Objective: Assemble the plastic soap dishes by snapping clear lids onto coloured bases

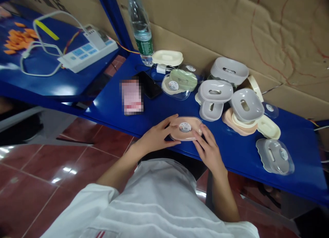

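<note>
A pink soap dish [190, 133] with a clear lid and a round white label lies at the front edge of the blue table, between my hands. My left hand [160, 134] grips its left end, thumb at the near side and fingers over the top. On its right end rest the fingers of my right hand [208, 147], pressed against the lid. Just beyond are grey soap dishes [216, 90], some stacked on one another. A green soap dish [183, 79] with a clear lid sits farther back.
A water bottle [144, 42] stands at the back left, near a black phone [151, 87] and a blurred-out pink item [132, 96]. Cream soap dishes [269, 126] and a lidded grey one [276, 157] lie right. A power strip [87, 53] and orange pieces [19, 39] occupy the left table.
</note>
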`<state>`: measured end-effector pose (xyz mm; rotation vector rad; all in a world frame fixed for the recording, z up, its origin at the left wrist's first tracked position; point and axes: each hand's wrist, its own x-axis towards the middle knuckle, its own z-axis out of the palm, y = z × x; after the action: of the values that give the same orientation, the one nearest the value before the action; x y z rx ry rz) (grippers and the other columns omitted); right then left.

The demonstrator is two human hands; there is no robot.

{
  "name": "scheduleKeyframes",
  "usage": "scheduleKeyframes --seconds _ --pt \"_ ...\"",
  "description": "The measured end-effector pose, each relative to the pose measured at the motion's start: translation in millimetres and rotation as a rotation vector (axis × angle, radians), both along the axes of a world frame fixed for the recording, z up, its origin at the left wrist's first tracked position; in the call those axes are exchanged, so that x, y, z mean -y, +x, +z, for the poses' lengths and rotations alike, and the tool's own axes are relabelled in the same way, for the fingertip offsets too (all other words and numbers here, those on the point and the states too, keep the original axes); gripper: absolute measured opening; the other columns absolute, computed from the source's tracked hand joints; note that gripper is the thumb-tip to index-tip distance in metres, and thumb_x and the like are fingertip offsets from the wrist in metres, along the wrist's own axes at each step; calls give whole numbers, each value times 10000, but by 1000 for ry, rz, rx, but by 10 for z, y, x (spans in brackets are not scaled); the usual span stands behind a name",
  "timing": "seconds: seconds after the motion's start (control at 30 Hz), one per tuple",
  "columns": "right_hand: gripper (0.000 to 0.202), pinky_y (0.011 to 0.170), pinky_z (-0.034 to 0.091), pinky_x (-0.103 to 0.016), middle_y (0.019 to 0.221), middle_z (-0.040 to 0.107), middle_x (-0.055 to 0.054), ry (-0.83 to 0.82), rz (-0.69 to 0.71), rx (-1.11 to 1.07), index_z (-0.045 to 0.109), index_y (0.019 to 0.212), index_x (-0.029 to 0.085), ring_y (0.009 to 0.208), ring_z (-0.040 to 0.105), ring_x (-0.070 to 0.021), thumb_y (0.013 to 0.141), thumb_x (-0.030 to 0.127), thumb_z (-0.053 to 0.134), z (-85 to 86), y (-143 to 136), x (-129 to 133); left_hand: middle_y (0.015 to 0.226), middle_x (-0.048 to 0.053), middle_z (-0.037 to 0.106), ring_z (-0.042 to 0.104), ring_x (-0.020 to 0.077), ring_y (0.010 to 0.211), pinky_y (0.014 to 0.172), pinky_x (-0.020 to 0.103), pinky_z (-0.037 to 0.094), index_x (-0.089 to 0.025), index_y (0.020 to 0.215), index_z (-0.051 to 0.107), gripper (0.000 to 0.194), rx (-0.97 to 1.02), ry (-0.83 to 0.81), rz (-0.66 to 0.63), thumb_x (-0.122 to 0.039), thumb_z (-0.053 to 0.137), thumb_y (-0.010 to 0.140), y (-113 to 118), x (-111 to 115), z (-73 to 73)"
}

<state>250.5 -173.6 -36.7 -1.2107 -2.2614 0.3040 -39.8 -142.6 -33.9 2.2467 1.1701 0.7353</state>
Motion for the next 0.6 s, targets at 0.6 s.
scheduleKeyframes --seconds 0.6 --pt "676 1253 512 -547 1764 392 -29 8 -33 -25 358 1699 457 1573 491 -298 1101 241 586 33 -25 -29 1746 144 399 440 340 1604 1271 561 484 -275 1471 611 535 0 35 7 -468 761 996 31 5 -35"
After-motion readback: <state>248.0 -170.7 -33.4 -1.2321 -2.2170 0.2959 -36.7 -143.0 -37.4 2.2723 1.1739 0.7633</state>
